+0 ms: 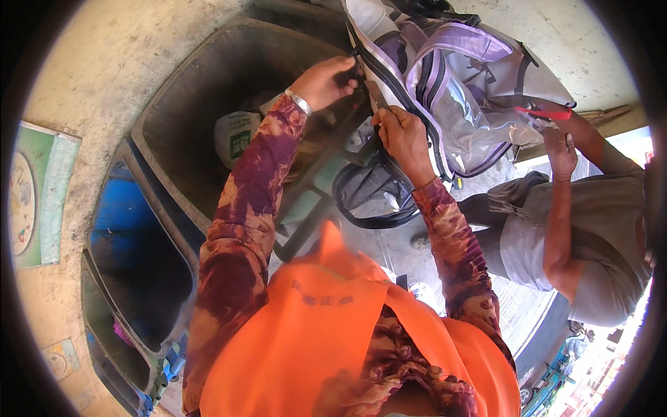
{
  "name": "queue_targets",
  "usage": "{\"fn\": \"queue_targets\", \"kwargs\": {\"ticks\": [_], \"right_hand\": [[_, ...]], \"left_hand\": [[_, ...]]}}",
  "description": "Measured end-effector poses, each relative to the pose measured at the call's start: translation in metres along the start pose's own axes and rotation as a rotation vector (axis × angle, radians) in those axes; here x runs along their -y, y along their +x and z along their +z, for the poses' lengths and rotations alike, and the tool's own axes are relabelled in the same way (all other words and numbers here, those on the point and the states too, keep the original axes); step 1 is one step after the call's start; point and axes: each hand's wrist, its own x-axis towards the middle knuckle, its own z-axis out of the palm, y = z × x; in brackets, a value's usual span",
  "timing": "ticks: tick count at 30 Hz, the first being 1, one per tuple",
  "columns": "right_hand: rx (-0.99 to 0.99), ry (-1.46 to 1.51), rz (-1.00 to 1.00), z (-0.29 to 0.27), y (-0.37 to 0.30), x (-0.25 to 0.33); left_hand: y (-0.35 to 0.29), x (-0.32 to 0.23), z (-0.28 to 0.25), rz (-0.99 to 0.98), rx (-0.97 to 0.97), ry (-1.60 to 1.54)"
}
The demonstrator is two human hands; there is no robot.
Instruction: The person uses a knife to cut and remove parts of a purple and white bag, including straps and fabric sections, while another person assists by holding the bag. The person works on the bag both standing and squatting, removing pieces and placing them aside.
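Note:
A large pale grey bag (399, 104) with purple trim and black zips hangs over the bins at the top. At its left edge my left hand (323, 85) is closed, thumb and fingers pinching a black strap (353, 69). My right hand (405, 142) is closed around a flat, brown, blade-like tool that looks like a knife (376, 95). Its blade points up along the bag's edge, close to the strap. The handle is hidden in my fingers. Below hangs a black-edged flap (375, 194) of the bag.
A deep dark bin (177, 104) on the left holds a white plastic bag (235, 137). A blue-lined bin (132, 229) stands nearer. At right a co-worker (577, 236) in grey holds a red-handled tool (549, 113) beside clear plastic (472, 118). A stained wall (90, 76) borders the bins.

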Motion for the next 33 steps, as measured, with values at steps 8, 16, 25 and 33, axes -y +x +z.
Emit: {"fn": "queue_targets", "kwargs": {"ticks": [8, 16, 25, 33], "right_hand": [[-0.113, -0.225, -0.331, 0.022, 0.028, 0.010], [-0.025, -0.532, -0.459, 0.061, 0.042, -0.014], [0.155, -0.488, -0.649, 0.100, 0.061, -0.015], [0.226, -0.200, -0.676, 0.104, 0.059, -0.004]], "left_hand": [[-0.042, -0.036, 0.016, -0.142, -0.300, 0.872], [-0.074, -0.038, 0.015, 0.217, -0.357, 1.625], [-0.102, -0.036, 0.019, 0.613, -0.597, 1.826], [-0.109, -0.028, 0.074, 0.951, -0.381, 1.533]]}}
